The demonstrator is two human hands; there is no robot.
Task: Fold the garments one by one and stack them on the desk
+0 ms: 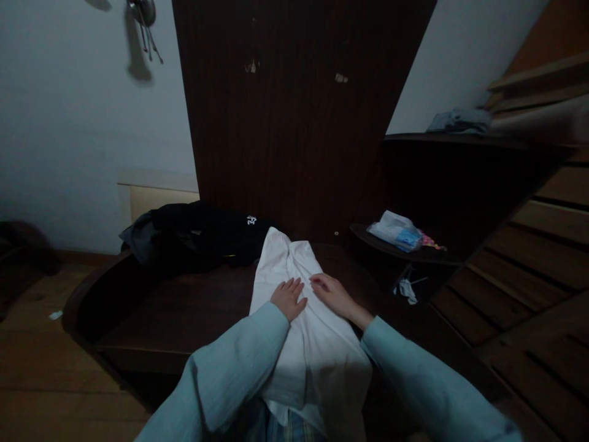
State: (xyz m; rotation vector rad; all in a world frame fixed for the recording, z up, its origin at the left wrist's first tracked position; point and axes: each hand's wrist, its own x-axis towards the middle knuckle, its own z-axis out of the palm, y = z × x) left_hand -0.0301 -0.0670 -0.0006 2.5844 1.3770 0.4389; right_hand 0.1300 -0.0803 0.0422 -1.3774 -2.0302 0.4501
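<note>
A white cloth garment, apparently trousers, lies lengthwise over the dark wooden bench and hangs over its near edge toward my lap. My left hand rests flat on the garment's left part, fingers together and stretched out. Beside it, my right hand touches the right part with its fingers slightly bent, a small gap between the two hands. Nothing shows in the grip of either hand. Folds run along the middle of the white cloth.
Dark clothing with white lettering lies at the bench's back left. A plastic tissue packet sits on a small corner shelf to the right. Folded grey cloth lies on the upper shelf. Wooden slats stand at the far right.
</note>
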